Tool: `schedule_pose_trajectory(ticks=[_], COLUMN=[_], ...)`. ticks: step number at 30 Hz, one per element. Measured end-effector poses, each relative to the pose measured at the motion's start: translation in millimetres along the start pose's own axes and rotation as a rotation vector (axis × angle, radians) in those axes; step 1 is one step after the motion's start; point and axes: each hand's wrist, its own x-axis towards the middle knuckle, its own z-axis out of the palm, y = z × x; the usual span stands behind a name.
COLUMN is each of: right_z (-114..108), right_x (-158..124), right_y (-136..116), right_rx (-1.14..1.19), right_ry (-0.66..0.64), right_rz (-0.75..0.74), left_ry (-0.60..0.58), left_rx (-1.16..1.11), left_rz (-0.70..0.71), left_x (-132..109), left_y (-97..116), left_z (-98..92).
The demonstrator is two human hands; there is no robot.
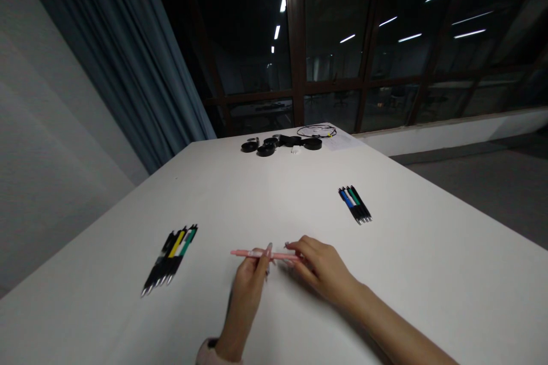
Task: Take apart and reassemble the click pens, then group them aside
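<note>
A pink pen [246, 253] lies level just above the white table [265, 194], held at both ends. My left hand [248, 291] pinches its middle with fingertips together. My right hand [321, 268] grips the pen's right end with curled fingers. A row of several black pens [171, 259] with yellow and green clips lies to the left of my hands. A smaller group of pens [355, 204] with blue and green clips lies farther off to the right.
At the table's far edge sit several black round items [265, 147] and a looped black cable [317, 131]. A grey curtain [128, 57] hangs at the left, and dark windows [385, 40] stand behind the table.
</note>
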Motion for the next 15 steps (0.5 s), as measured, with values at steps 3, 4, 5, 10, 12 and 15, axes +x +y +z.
schedule_pose_trajectory(ticks=[3,4,5,10,12,15], right_z=[2,3,3,-5,-14,-33], right_x=[0,0,0,3,5,6], right_y=[1,2,3,16,28,54], right_rx=[-0.161,-0.188,-0.202,-0.231,-0.250,-0.290], right_ry=[-0.025,-0.019,-0.008,0.112,0.193,0.325], right_rz=[-0.079,-0.084,-0.083,0.001,0.068,0.205], left_ry=[-0.018,-0.020,-0.026,-0.109,-0.104,-0.080], left_rx=[0.027,0.024,0.013,-0.044,-0.040,-0.041], left_rz=[0.006,0.005,0.007,0.042,0.040,0.026], left_x=[-1,-1,-1,1,3,6], left_y=[0,0,0,4,4,5], left_z=[2.9,3.4,3.6,-0.8,-2.9,-6.0])
